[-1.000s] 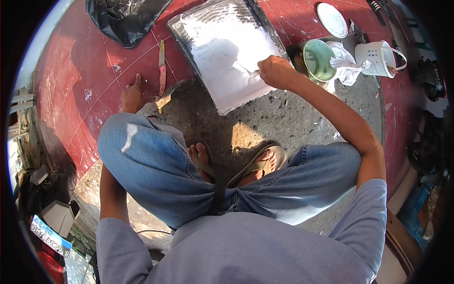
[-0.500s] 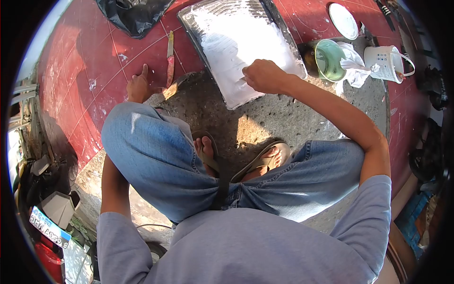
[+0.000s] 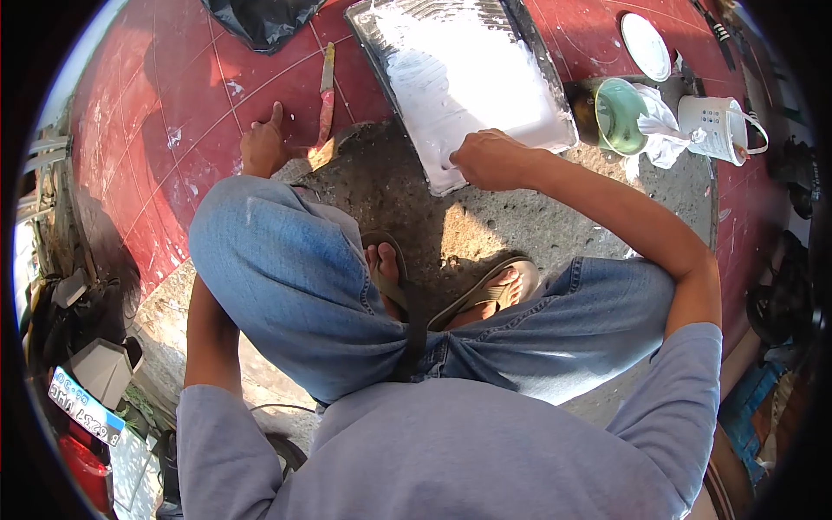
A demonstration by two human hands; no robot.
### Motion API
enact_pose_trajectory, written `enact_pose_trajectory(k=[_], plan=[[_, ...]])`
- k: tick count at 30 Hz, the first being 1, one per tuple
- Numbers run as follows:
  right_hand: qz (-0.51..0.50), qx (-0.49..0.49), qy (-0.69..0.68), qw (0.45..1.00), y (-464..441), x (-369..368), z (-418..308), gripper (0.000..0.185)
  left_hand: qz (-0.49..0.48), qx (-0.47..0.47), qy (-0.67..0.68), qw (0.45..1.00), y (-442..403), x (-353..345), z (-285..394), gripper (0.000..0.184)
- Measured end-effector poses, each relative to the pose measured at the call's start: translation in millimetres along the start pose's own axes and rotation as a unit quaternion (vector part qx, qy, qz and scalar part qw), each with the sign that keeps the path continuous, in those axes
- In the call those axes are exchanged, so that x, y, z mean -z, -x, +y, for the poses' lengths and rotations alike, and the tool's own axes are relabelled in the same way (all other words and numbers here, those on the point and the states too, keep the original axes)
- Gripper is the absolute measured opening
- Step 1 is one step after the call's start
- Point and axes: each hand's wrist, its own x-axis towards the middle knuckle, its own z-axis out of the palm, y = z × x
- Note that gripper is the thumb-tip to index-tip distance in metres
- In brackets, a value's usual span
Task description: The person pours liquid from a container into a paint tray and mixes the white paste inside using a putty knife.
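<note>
My right hand [image 3: 496,160] is closed over the near end of a black paint tray [image 3: 568,130] filled with white paint [image 3: 468,74]. Its fingers curl around something that I cannot make out, as the hand itself covers it. Out to the left, my left hand [image 3: 263,149] rests at the edge of the red tiles with one finger stretched forward, and I see nothing in it. Just beyond that hand lies a knife [image 3: 327,100] with a red handle and a stained, yellowish blade.
Right of the tray are a translucent green tub [image 3: 619,117], a crumpled white cloth [image 3: 663,130] and a tipped white bucket [image 3: 711,127]. A round white lid [image 3: 646,47] lies farther back. A black plastic bag [image 3: 264,24] sits at the far left.
My right hand has moved toward me over the paint, closer to the tray's near edge. My left hand stays on the floor. The whole view has shifted slightly.
</note>
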Motion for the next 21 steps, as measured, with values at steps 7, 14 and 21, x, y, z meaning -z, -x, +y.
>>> enact_pose_trajectory(k=[7, 14, 21], plan=[[0.05, 0.009, 0.045, 0.998, -7, -7, -4, 0.014, 0.007, -0.013, 0.016, 1.0, -2, -7, -3, 0.109], [0.053, -0.044, 0.058, 0.996, 3, 13, 11, 0.014, 0.008, -0.004, 0.001, 1.0, -1, -5, 0, 0.11], [0.039, -0.074, 0.063, 0.994, 20, 12, 30, 0.015, -0.002, -0.001, -0.013, 1.0, 4, 6, 3, 0.111]])
